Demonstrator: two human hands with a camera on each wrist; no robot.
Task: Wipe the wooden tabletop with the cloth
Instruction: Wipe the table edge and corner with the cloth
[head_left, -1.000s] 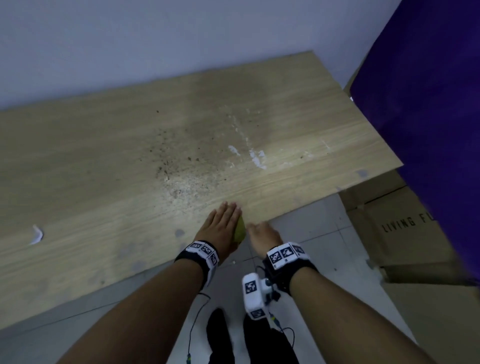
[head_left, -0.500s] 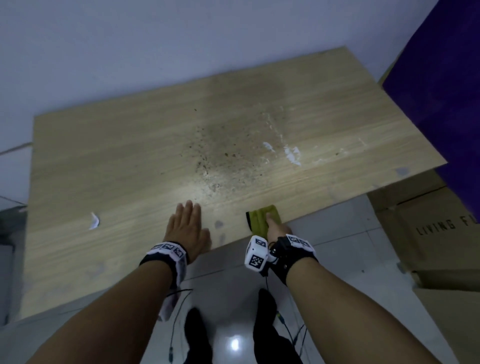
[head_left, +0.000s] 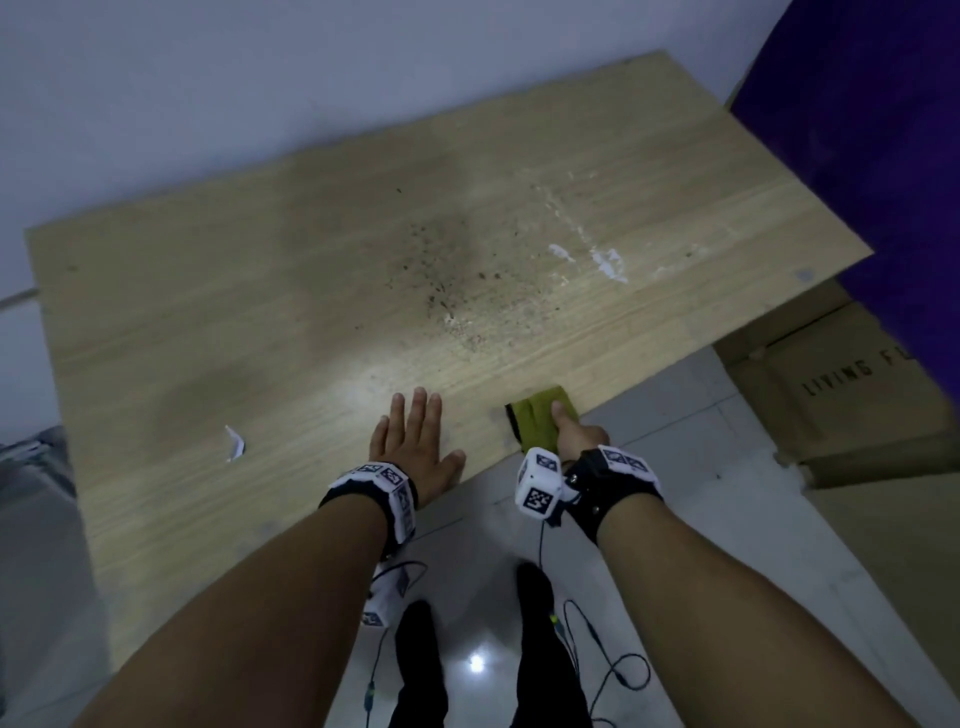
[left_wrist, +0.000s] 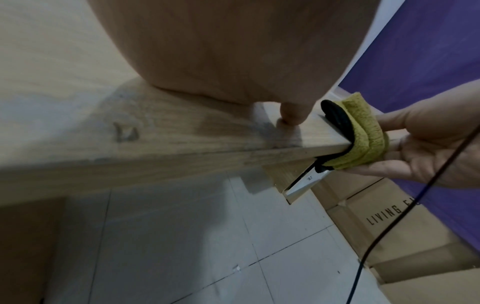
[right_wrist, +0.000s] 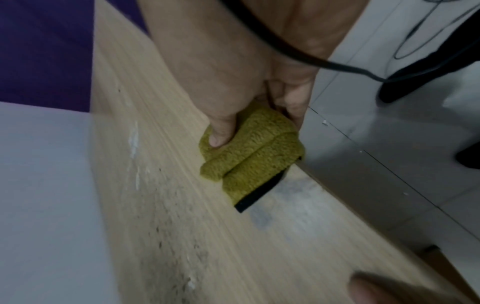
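Note:
A light wooden tabletop (head_left: 291, 312) (right_wrist: 182, 236) carries dark specks (head_left: 457, 291) and white smears (head_left: 605, 260) near its middle. A folded olive-yellow cloth (head_left: 537, 421) (left_wrist: 363, 135) (right_wrist: 249, 152) with a black edge straddles the near table edge. My right hand (head_left: 571, 436) (right_wrist: 241, 98) pinches the cloth, thumb on top, fingers under the edge. My left hand (head_left: 415, 441) lies flat on the tabletop left of the cloth, fingers straight, holding nothing.
A small white scrap (head_left: 235, 442) lies on the table at the left. Cardboard boxes (head_left: 852, 395) stand on the tiled floor at the right, beside a purple surface (head_left: 872, 130). A grey wall (head_left: 260, 78) runs behind the table. Cables (head_left: 597, 665) hang near my feet.
My left hand moved left and spread flat on the table. My right hand brought the cloth onto the near table edge and kept it there. The head view shifted.

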